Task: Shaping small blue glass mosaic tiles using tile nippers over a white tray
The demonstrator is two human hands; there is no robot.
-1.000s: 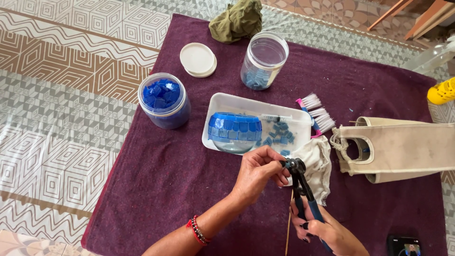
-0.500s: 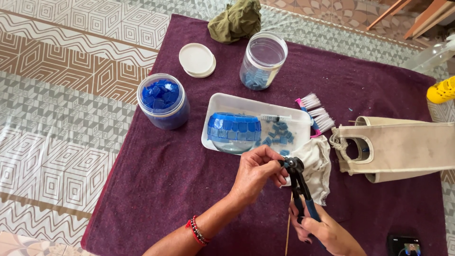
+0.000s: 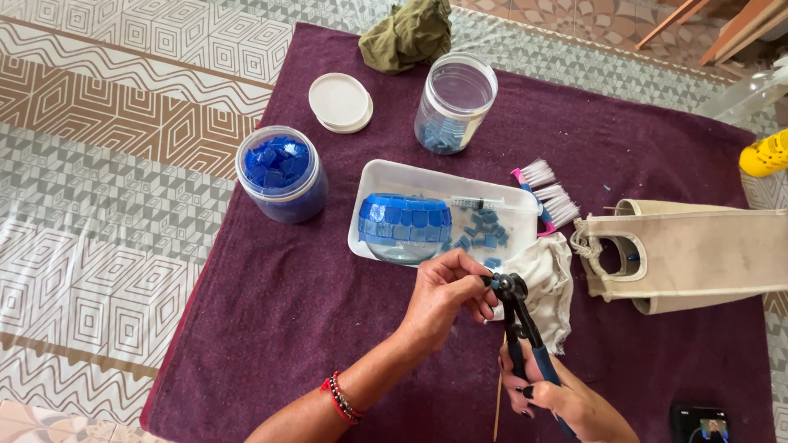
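My right hand (image 3: pixel 560 399) grips the blue handles of a pair of tile nippers (image 3: pixel 519 321), whose black head points up and away from me. My left hand (image 3: pixel 445 294) pinches something very small at the nipper jaws; the piece itself is hidden by my fingers. Just beyond my hands stands a white tray (image 3: pixel 392 176) that holds a glass bowl covered with blue mosaic tiles (image 3: pixel 405 226), loose blue tile pieces (image 3: pixel 478 232) and a syringe (image 3: pixel 478 202). A white cloth (image 3: pixel 543 276) lies right of the nippers.
A purple cloth (image 3: pixel 312 303) covers the patterned floor. On it stand a jar full of blue tiles (image 3: pixel 281 171), an open jar (image 3: pixel 455 102) with its white lid (image 3: pixel 340 102), a brush (image 3: pixel 548 195), a canvas bag (image 3: pixel 706 254), a thin wooden stick (image 3: pixel 499 402) and a phone (image 3: pixel 706 423).
My right hand has slid slightly right and down on the nipper handles. My left hand stays at the jaws. Nothing else has moved.
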